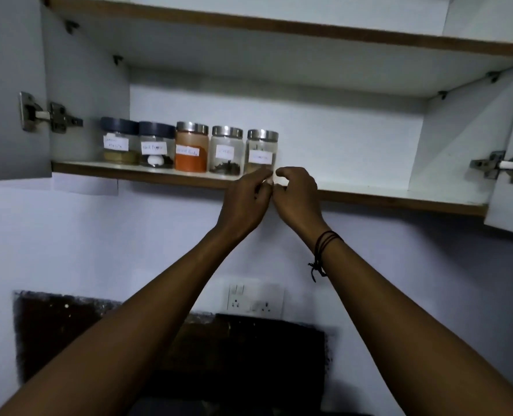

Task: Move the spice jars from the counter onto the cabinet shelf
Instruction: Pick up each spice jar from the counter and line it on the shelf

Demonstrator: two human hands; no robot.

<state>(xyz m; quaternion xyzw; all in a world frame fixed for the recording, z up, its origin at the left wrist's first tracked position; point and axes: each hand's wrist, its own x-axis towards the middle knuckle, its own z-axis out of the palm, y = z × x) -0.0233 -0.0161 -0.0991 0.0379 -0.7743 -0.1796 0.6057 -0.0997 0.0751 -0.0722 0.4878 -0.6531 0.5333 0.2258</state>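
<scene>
With both hands, left hand (246, 196) and right hand (297, 193), empty mid-frame, I'd nudge the last jar (261, 151) squarely against its neighbour (227, 150).

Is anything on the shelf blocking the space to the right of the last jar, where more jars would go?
Nothing visible does. Right of the rightmost jar the shelf lies bare up to the cabinet's side wall.

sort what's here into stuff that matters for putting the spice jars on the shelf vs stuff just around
Part of the job:
- five spice jars in a row on the cabinet shelf
- left hand and right hand, at the shelf edge by the rightmost jar

Just around:
- wall socket panel
- door hinges
- wrist thread on the right arm
</scene>
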